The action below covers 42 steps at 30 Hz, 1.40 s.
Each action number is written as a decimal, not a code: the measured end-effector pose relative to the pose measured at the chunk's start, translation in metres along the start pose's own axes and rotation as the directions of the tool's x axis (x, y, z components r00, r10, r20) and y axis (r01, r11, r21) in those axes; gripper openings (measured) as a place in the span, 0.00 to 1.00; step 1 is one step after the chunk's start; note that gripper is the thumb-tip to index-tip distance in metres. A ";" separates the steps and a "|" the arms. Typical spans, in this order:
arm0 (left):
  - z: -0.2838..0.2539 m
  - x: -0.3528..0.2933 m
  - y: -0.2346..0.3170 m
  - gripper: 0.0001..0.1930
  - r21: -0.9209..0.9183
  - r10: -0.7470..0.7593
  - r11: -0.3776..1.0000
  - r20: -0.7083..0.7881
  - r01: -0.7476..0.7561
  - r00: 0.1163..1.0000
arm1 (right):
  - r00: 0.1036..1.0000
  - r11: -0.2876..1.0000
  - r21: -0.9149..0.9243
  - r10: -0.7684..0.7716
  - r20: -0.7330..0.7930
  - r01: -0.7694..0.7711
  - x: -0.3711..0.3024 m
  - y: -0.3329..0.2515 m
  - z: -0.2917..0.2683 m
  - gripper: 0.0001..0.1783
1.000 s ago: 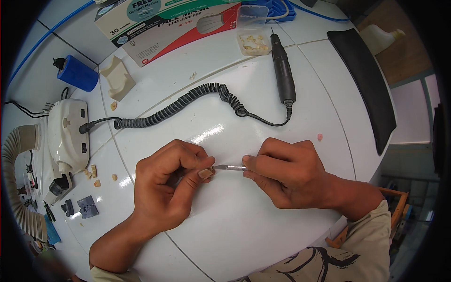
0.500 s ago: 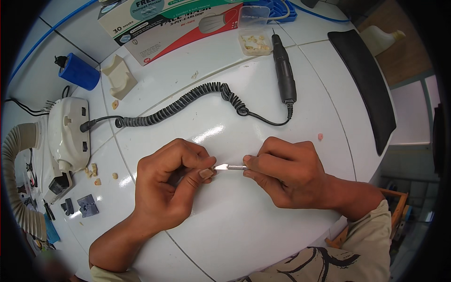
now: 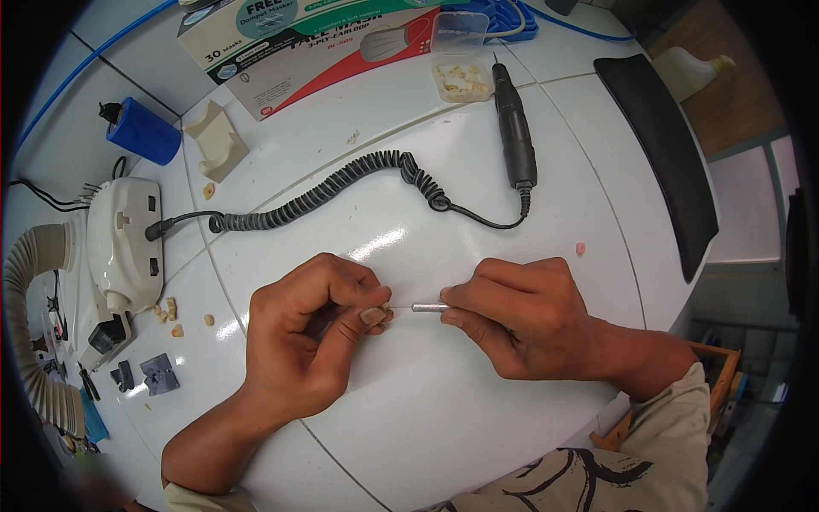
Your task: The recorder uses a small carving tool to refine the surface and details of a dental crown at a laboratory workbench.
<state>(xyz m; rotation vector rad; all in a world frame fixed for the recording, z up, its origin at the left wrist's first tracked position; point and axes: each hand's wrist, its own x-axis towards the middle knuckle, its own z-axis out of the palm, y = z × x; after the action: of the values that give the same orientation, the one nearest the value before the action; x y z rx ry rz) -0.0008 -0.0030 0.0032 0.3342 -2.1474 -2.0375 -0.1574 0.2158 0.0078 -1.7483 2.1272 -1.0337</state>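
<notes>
Knife (image 3: 429,307) at the fingertips over the desk (image 3: 409,418)

The white desk carries everything. Near its far edge stands the carton (image 3: 320,64), and along its right edge lies the black pad (image 3: 665,158). Toward the left edge sits the white machine (image 3: 124,247), with a ribbed hose (image 3: 26,341) curving beside it. A coiled cord (image 3: 294,207) runs from the machine across to the black handpiece (image 3: 515,132), whose thin tip points to the far edge.

Both hands are above the middle of the near half. The right hand (image 3: 529,324) pinches the knife's silver handle; the left hand (image 3: 316,333) has its fingers curled, thumb and forefinger pinching a small piece.

Near the far left corner is the blue cup (image 3: 145,132), with the cream block (image 3: 216,141) next to it. The clear box (image 3: 465,97), lid open and pale bits inside, is just beside the handpiece. Grey pieces (image 3: 159,375) lie toward the left edge.

The knife's thin blade reaches the left fingertips. Tan bits (image 3: 171,307) lie near the machine, and a pink bit (image 3: 580,248) toward the right edge. Smallest is the piece (image 3: 386,306), mostly hidden by the left fingers.
</notes>
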 end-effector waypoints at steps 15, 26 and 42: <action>0.002 0.001 0.004 0.03 -0.057 0.005 0.998 0.009 -0.004 1.000 | 1.000 0.999 0.041 0.009 -0.019 -0.008 0.002 0.001 0.001 0.07; -0.003 0.004 -0.004 0.08 -0.243 -0.020 0.970 -0.023 0.014 1.000 | 0.979 0.953 0.263 0.183 -0.093 -0.153 0.004 -0.003 -0.003 0.06; -0.001 0.007 -0.003 0.15 -0.216 -0.012 0.976 -0.031 0.005 0.999 | 0.981 0.956 0.239 0.186 -0.055 -0.167 0.005 -0.004 -0.008 0.07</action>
<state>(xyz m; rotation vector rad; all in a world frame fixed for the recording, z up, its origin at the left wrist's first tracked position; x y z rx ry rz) -0.0073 -0.0056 0.0002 0.3445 -1.8851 -2.2272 -0.1598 0.2140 0.0176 -1.4051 2.0633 -1.2603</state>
